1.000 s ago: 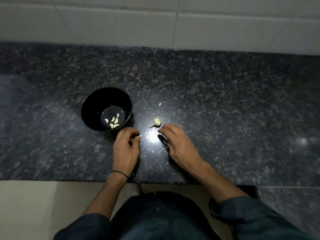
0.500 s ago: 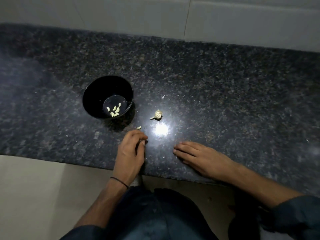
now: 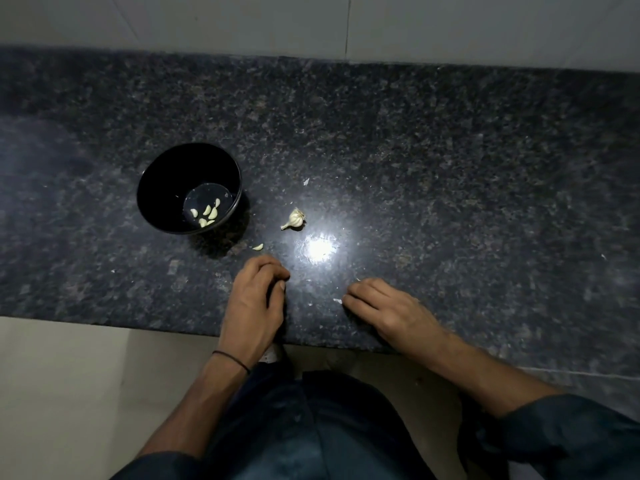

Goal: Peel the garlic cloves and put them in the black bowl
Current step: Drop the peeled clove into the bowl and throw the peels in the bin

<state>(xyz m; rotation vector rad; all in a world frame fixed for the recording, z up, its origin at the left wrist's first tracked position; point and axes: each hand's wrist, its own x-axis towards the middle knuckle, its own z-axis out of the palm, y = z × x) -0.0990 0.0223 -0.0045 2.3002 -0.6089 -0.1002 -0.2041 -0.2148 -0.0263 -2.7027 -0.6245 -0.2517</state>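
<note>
Garlic cloves: about six peeled ones are lying in the bottom of the black bowl. One more clove is sitting on the granite counter just outside the bowl, near my left hand. A partly stripped garlic bulb is lying right of the bowl. My left fingers are curling under; I cannot tell whether they are pinching anything. My right hand is resting flat, fingers together, holding nothing. Judgement: I am partway through, with the loose clove and the bulb awaiting handling.
</note>
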